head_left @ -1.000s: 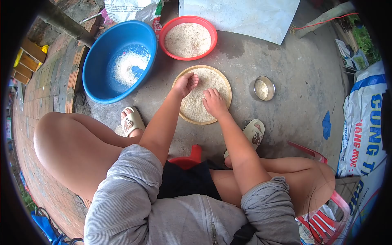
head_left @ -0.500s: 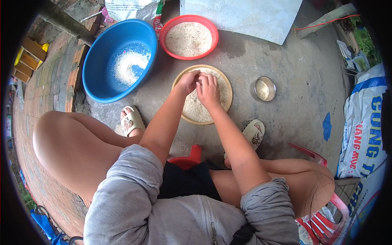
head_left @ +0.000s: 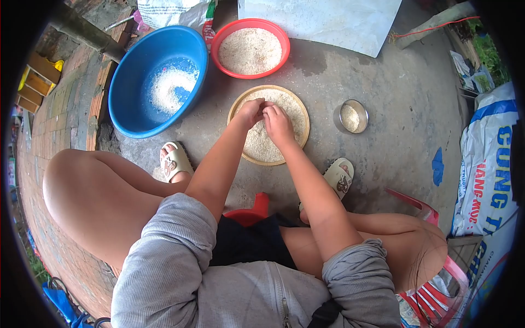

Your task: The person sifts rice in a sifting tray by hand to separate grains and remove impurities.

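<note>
A round woven bamboo tray lies on the ground between my feet, covered with whitish rice grains. Over its upper half, my left hand is closed, with its fingertips pinched together. My right hand meets it there, fingers bent inward and the tips close to those of my left hand. Anything held between the fingertips is too small or too hidden to make out.
Beyond the tray stand a large blue basin with some white grains and a red basin full of grains. A small metal bowl with grains sits at the right. Printed sacks line the right edge.
My right hand's fingers, straighter before, are now more curled toward my left fingertips. My left hand stays almost in place, and the whole view has shifted slightly.
</note>
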Available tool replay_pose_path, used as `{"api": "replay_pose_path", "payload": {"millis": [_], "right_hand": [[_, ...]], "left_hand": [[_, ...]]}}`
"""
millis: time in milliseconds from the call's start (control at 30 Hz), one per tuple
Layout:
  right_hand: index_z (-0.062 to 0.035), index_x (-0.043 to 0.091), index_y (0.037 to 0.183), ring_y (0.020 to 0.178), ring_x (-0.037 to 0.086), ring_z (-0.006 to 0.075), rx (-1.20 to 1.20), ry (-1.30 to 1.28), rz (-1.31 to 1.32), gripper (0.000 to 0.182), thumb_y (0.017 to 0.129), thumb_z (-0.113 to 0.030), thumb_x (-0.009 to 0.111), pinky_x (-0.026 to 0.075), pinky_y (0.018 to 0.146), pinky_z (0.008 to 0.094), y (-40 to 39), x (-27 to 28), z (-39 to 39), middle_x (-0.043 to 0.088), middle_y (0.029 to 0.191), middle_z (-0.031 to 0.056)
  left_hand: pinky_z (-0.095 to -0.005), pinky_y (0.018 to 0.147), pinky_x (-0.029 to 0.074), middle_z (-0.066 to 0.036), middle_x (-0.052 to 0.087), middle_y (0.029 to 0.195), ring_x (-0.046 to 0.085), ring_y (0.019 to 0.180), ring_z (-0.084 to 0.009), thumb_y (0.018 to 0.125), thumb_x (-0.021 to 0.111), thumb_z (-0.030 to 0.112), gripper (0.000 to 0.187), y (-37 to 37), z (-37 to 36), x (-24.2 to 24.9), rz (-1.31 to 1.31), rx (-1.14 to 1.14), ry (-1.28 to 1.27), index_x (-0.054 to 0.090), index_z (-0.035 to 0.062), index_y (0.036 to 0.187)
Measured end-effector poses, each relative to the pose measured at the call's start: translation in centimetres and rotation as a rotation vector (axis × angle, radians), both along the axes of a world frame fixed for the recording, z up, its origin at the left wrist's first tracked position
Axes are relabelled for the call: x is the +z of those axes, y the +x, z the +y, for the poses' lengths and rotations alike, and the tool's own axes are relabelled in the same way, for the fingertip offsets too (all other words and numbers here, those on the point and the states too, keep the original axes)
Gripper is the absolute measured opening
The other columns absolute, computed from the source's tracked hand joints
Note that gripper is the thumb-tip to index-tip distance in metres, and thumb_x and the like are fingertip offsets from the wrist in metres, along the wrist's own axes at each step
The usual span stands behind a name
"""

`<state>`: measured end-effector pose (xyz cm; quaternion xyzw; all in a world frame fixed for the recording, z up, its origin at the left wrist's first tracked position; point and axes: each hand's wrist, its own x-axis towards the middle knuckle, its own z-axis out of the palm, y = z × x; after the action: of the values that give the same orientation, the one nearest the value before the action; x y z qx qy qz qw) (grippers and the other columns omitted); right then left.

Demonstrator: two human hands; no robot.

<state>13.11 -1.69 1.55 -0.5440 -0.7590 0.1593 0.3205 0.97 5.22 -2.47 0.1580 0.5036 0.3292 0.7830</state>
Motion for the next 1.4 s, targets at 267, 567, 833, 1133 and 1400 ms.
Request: {"api": "replay_pose_path", "payload": {"millis": [267,567,833,1133,1400], "right_hand": [[-0.0062,0.051,0.101,0.101,0.051,0.0287,0.045,-0.016,-0.241,0.023,0.081,-0.015,0.06,0.043,0.087,0.0406,1.2,1.2,-1.0,0.053,0.102,0.0104],[-0.0021,0.056,0.087,0.089,0.056,0.0329,0.077,-0.321,-0.162,0.01,0.084,-0.011,0.058,0.047,0.081,0.0418,1.5,-2.6,-2.3,0.058,0.092,0.015],[-0.0024,0.055,0.088,0.092,0.054,0.0326,-0.027,0.034,0.152,0.013,0.086,-0.015,0.057,0.046,0.081,0.0419,-1.0,2.0,0.8,0.057,0.093,0.0142],[-0.006,0.055,0.092,0.093,0.054,0.0269,0.337,-0.067,-0.327,0.022,0.083,-0.025,0.062,0.047,0.081,0.0377,2.9,-2.5,-4.1,0.055,0.091,0.0093],[-0.0043,0.055,0.094,0.091,0.055,0.0292,-0.02,0.071,-0.042,0.015,0.085,-0.016,0.058,0.046,0.081,0.0398,0.1,0.6,0.3,0.056,0.095,0.011]], "left_hand": [[-0.0306,0.071,0.054,-0.01,0.065,0.086,0.064,0.077,-0.0195,0.096,0.04,0.021,0.028,-1.6,1.4,1.5,-0.098,0.107,-0.023,0.06,0.0017,0.091],[-0.031,0.068,0.056,-0.011,0.065,0.082,0.064,0.072,-0.0202,0.097,0.035,0.021,0.032,-2.6,0.2,0.1,-0.001,0.132,-0.036,0.058,0.0,0.089],[-0.0317,0.071,0.053,-0.009,0.063,0.082,0.06,0.073,-0.02,0.097,0.04,0.022,0.028,-0.5,-0.1,-0.5,-0.206,0.053,-0.038,0.058,0.0017,0.091],[-0.0277,0.061,0.054,-0.007,0.063,0.074,0.062,0.065,-0.0162,0.097,0.04,0.022,0.028,-3.4,0.2,-0.6,-0.047,0.165,-0.035,0.058,0.0026,0.087],[-0.0313,0.076,0.052,-0.005,0.065,0.086,0.061,0.081,-0.0146,0.097,0.042,0.023,0.026,-0.2,-1.1,1.2,-0.071,-0.012,-0.028,0.061,0.0057,0.092]]}}
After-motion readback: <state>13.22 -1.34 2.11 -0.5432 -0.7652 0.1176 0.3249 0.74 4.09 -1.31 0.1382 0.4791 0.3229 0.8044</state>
